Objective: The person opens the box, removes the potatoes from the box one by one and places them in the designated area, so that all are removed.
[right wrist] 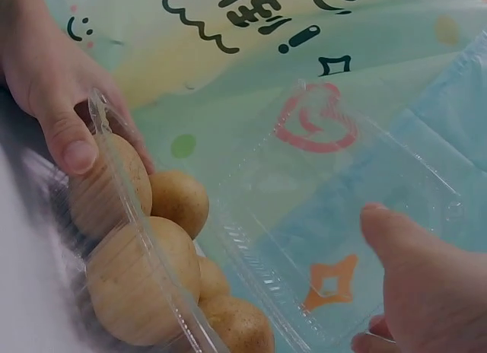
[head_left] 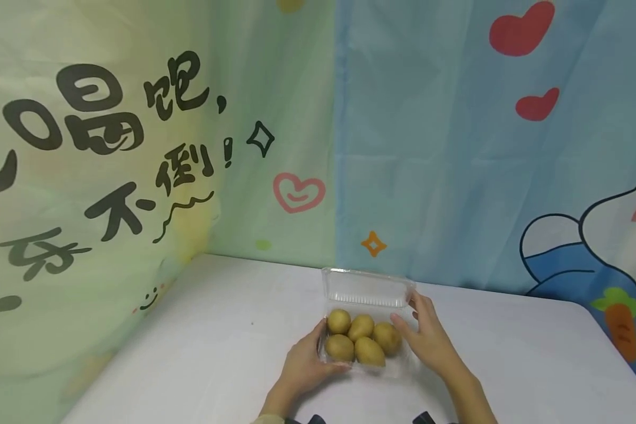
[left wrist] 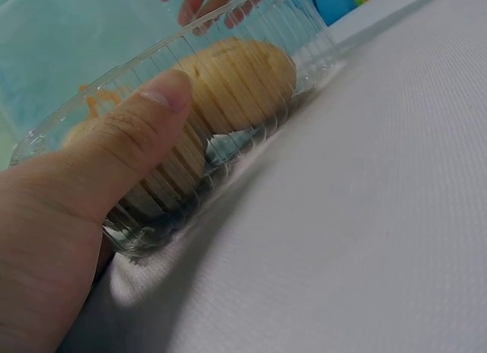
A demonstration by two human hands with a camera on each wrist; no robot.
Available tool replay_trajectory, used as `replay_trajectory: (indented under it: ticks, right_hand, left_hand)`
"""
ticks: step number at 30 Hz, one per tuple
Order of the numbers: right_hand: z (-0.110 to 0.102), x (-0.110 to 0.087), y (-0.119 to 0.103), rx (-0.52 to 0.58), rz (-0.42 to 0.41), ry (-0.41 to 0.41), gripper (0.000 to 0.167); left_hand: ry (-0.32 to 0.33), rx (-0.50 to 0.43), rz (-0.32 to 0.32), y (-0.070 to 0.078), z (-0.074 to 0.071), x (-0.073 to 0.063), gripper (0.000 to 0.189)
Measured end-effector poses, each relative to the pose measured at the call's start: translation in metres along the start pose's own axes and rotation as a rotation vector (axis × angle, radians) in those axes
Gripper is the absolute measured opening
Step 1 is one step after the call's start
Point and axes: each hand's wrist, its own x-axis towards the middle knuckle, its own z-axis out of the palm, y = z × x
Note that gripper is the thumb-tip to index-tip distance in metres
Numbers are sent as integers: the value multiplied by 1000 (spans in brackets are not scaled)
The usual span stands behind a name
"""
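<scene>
A clear hinged plastic box point(left wrist: 312, 41) sits on the table with several yellowish potatoes point(head_left: 370, 351) in it. Its lid point(head_left: 368, 288) stands raised at the back. My left hand point(head_left: 308, 362) grips the box's left end; in the left wrist view its thumb point(left wrist: 141, 125) lies along the ribbed front wall. At the right end is my right hand point(head_left: 428, 338), fingers at the lid's right corner and thumb pointing left, apart from them. In the right wrist view the right thumb point(right wrist: 403, 239) is extended in front of the lid. Whether the fingers press the lid is unclear.
The white table point(head_left: 217, 330) spreads around the box on both sides. Behind it hangs a printed curtain point(head_left: 429, 147) with hearts, and another with black lettering is at the left. Dark objects point(head_left: 423, 418) show at the bottom edge of the head view.
</scene>
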Motion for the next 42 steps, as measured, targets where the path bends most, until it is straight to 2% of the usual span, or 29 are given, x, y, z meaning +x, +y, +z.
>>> replay_trajectory:
  ticks: [6, 12, 20, 27, 33, 42]
  right_hand:
    - [-2, -4, 0, -87, 11, -8, 74]
    - [-1, -4, 0, -101, 2, -45, 80]
    - [3, -1, 5, -20, -9, -54, 86]
    - [10, 3, 12, 109, 1, -41, 85]
    - [17, 5, 19, 136, -1, -4, 86]
    - [22, 8, 18, 187, 106, 28, 83]
  left_hand:
    - [-14, -19, -5, -2, 3, -3, 112]
    - [-10, -9, 2, -2, 2, -3, 111]
    - [-7, 6, 8, 0, 1, -2, 111]
    - [-6, 7, 7, -1, 0, -1, 111]
    - [0, 15, 7, -1, -1, -1, 111]
    - [1, 12, 10, -2, 0, 1, 113]
